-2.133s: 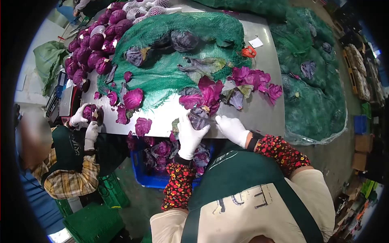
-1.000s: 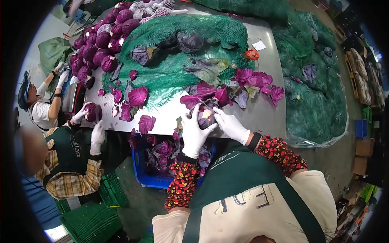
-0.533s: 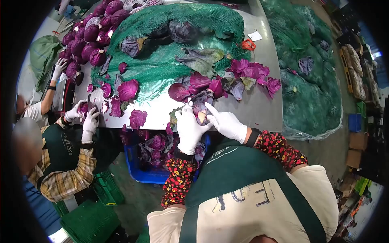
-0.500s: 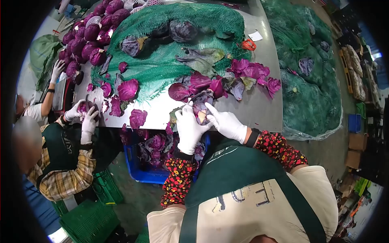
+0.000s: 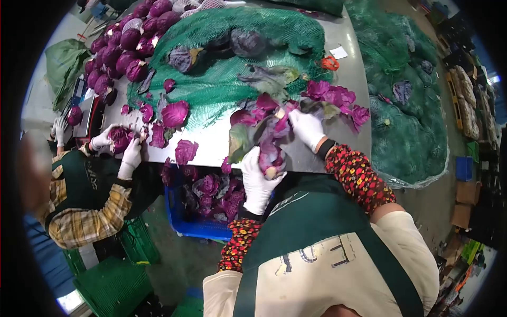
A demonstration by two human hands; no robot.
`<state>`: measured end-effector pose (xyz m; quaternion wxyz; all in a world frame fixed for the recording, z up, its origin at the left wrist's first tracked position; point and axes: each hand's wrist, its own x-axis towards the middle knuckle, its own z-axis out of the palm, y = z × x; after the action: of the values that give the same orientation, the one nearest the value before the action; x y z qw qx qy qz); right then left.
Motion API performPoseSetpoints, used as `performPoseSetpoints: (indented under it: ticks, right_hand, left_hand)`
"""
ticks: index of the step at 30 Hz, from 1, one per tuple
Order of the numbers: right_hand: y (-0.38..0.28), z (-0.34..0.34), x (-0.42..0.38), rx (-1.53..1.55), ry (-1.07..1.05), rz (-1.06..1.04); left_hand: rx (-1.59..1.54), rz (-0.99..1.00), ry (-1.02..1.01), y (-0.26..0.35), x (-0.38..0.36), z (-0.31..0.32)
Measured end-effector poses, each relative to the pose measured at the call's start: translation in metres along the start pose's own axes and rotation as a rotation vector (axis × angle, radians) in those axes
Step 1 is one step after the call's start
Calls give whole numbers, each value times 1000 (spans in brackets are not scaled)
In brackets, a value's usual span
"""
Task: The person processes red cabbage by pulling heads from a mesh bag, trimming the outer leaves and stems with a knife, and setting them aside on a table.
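At the table's front edge, my left hand (image 5: 259, 182), in a white glove, is closed around a red cabbage (image 5: 272, 157) with its pale cut stem turned toward me. My right hand (image 5: 308, 129), also gloved, is closed on a purple cabbage leaf (image 5: 280, 124) just beyond the head; motion blurs its fingertips. Loose purple leaves (image 5: 338, 98) lie past my right hand. A greyish-green outer leaf (image 5: 239, 142) rests left of the cabbage. Behind these, a green mesh sack (image 5: 211, 90) lies spread with untrimmed cabbages (image 5: 247, 42) in it.
Below the table edge stands a blue crate (image 5: 198, 228) holding leaves. Trimmed cabbages (image 5: 127, 39) are heaped at the back left. A co-worker's gloved hands (image 5: 129, 158) hold another cabbage at left. Full green net sacks (image 5: 406, 121) stand right of the metal table (image 5: 206, 145).
My right hand has moved up and away from the cabbage with a leaf. My left hand has shifted slightly right, and the cabbage's stem now points toward me.
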<state>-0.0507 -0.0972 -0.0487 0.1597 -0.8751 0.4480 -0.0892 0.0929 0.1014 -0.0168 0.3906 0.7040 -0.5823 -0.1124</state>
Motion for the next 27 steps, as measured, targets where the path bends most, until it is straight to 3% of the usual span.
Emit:
performPoseSetpoints:
  ticks: [1,2,4,6,8,9,10,12,13,18,20,22,24,26,27]
  right_hand:
    - [7,-1,5,80,15,132]
    - [12,-1,10,159,30,257]
    - [5,-9,8,62,-79,210]
    - [-27,-16,-7,103,-104,152]
    - [-56,-17,-29,315,-124,117]
    - [-69,-25,-37,338,-239,128]
    - [-80,-26,-48,545,-109,50]
    - [-93,-43,-56,528,-296,129]
    - [-94,-50,-55,532,-287,140]
    - [-69,-37,-40,576,-208,14]
    - [-56,-31,-30,592,-213,84]
    - [-37,-22,-20,259,-247,86]
    - [2,13,-19,309,-70,115]
    - [6,2,-17,344,-62,245]
    - [2,-3,-17,318,-44,218]
  left_hand:
    - [-48,-107,-20,-6,-8,-13]
    - [-334,-219,74,-28,-22,-7]
    - [-902,-473,217,-31,-16,-10]
    - [-362,-433,140,-31,-5,-20]
    - [-183,-371,43,-13,12,-25]
    - [-134,-286,19,-19,14,-19]
    - [-124,-304,-14,-12,20,-18]
    - [-16,-302,-86,0,29,-19]
    - [73,-251,-84,3,33,-17]
    - [75,-196,-97,19,44,-17]
    - [182,-179,-220,22,43,-21]
    - [163,-137,-179,14,36,-21]
    - [-93,-233,-52,1,26,-23]
    - [-112,-220,120,-17,13,-24]
    - [-279,-366,118,-25,10,-22]
